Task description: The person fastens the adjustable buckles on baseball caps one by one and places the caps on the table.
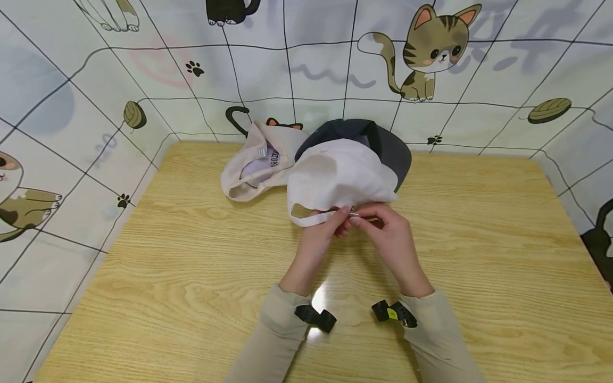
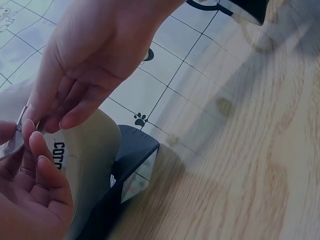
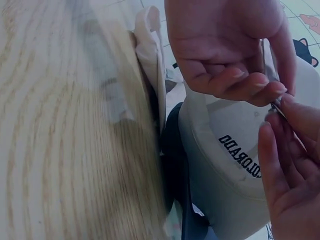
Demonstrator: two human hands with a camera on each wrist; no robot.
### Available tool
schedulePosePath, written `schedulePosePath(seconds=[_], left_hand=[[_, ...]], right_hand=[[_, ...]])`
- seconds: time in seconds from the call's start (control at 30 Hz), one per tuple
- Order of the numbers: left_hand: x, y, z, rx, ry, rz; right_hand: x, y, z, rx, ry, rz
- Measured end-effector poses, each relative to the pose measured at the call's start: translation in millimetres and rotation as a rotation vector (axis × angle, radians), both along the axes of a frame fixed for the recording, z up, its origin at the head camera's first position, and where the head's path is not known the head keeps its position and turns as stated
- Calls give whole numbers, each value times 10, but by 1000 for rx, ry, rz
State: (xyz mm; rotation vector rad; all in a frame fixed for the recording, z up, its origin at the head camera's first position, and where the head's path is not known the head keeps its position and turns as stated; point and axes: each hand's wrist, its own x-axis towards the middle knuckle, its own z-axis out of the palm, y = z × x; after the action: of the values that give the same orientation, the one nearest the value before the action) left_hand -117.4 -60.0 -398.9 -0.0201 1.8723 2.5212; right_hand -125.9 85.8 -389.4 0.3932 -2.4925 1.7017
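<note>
A white cap (image 1: 340,170) sits with its back opening and strap (image 1: 313,219) towards me. My left hand (image 1: 318,239) pinches the strap close to its small metal buckle (image 1: 354,215). Thumb and fingertips of my right hand (image 1: 390,239) pinch at the buckle, right against the left fingertips. In the left wrist view the buckle (image 2: 21,119) shows between the fingertips, with dark lettering on the white cap (image 2: 65,137) beyond. The same lettering on the white cap (image 3: 235,150) shows in the right wrist view.
A dark grey cap (image 1: 399,151) lies behind the white one, its brim out to the right. Left of them is a cream cap (image 1: 241,186) with its inside showing. They rest on a wood-grain table (image 1: 191,298) backed by a cat-patterned wall covering (image 1: 316,69).
</note>
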Motion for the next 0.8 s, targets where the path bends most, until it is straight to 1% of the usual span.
schedulePosePath(seconds=[0.17, 0.23, 0.33, 0.5, 0.6, 0.67, 0.8], left_hand=[[-3, 1, -18, -16, 15, -11], [-3, 2, -22, -26, 20, -16], [-2, 7, -19, -76, 10, -51], [28, 31, -6, -186, -55, -156], [50, 36, -1, -208, -65, -182], [53, 29, -3, -220, -51, -187], [90, -11, 140, -189, -13, -195]], right_hand=[[3, -8, -8, 17, -1, -55], [3, -8, -10, 10, -2, -64], [5, -12, -13, 11, -1, -68], [16, -34, -22, 39, -17, -17], [26, -44, -22, 22, -19, 36], [28, -38, -20, 5, -5, 70], [106, -75, 175, 4, -8, 98]])
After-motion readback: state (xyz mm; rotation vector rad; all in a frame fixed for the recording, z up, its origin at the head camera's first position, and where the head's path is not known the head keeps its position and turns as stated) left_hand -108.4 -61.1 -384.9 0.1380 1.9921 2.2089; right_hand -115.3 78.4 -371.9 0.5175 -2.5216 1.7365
